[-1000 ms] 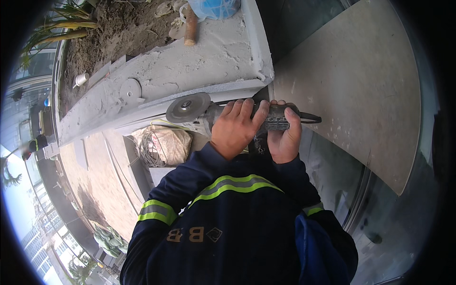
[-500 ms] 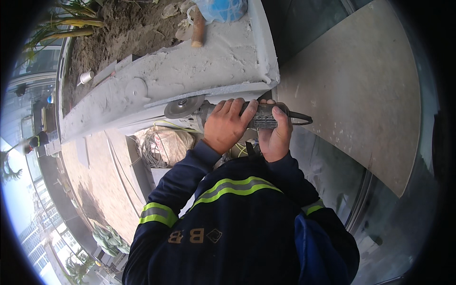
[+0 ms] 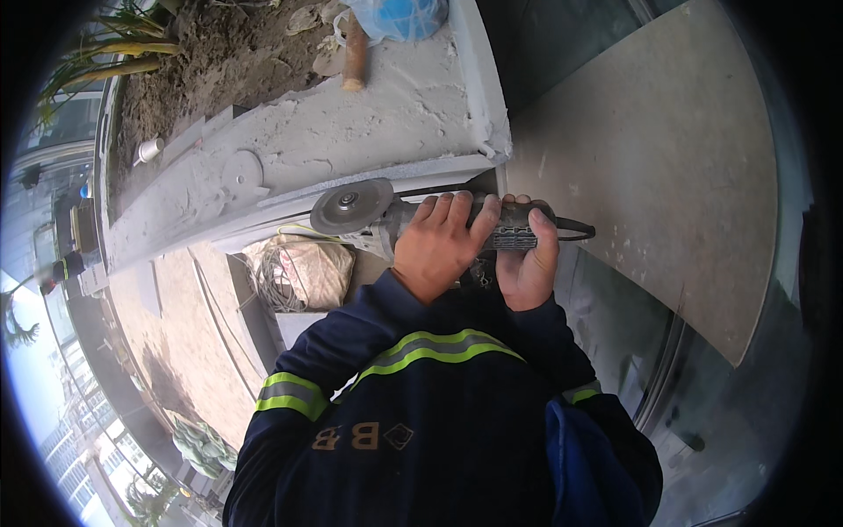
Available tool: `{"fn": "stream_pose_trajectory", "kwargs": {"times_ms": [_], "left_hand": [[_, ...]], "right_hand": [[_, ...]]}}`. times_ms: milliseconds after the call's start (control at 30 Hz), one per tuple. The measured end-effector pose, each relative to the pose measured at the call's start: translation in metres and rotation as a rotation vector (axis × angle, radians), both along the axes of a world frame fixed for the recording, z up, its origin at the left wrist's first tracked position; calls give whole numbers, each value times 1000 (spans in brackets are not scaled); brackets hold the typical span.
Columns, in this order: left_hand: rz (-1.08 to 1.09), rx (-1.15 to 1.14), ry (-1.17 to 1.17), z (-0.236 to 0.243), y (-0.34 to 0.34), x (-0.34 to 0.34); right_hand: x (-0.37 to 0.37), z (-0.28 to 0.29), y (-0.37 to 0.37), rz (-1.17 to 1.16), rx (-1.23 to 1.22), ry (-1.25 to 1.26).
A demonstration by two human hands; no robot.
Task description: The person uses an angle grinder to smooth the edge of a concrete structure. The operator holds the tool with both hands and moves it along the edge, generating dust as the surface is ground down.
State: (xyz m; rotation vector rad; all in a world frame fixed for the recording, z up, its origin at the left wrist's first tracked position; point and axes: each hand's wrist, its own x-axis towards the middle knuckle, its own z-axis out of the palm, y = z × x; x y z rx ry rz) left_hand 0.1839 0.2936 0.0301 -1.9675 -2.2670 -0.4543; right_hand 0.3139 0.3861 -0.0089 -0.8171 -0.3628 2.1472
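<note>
Both my hands hold an angle grinder (image 3: 514,235) level in front of my chest. My left hand (image 3: 443,241) is wrapped over its front body, just behind the grey disc (image 3: 352,206). Around the rear of the body closes my right hand (image 3: 530,263), its thumb on top, where the dark power cord (image 3: 575,230) leaves the tool. The disc lies just on my side of the front edge of a white plastered ledge (image 3: 386,123), with a small gap showing between them. A spare round disc (image 3: 242,172) rests on the dusty ledge.
On the ledge lies a wooden handle (image 3: 354,53) beside a blue item in clear plastic (image 3: 406,16). Soil (image 3: 219,70) fills the planter behind, with a white cup (image 3: 150,149) at its edge. Below sits a sack with coiled wire (image 3: 303,268). A large tan board (image 3: 650,167) stands right.
Both hands have drawn the grinder slightly toward me and to the right. Its disc has come away from the ledge's edge and now shows more of its face.
</note>
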Motion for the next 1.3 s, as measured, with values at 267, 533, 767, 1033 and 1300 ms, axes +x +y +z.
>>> {"fn": "stream_pose_trajectory", "kwargs": {"times_ms": [267, 533, 767, 1033, 1300], "left_hand": [[42, -5, -37, -17, -11, -29], [-36, 17, -3, 6, 3, 6], [5, 28, 4, -5, 2, -1], [19, -10, -3, -17, -5, -25], [-34, -22, -10, 5, 4, 9]], "right_hand": [[-32, -10, -8, 14, -25, 2], [12, 3, -1, -49, 23, 12], [-3, -4, -1, -36, -6, 20], [-28, -18, -5, 20, -29, 4], [10, -1, 0, -73, 10, 18]]}}
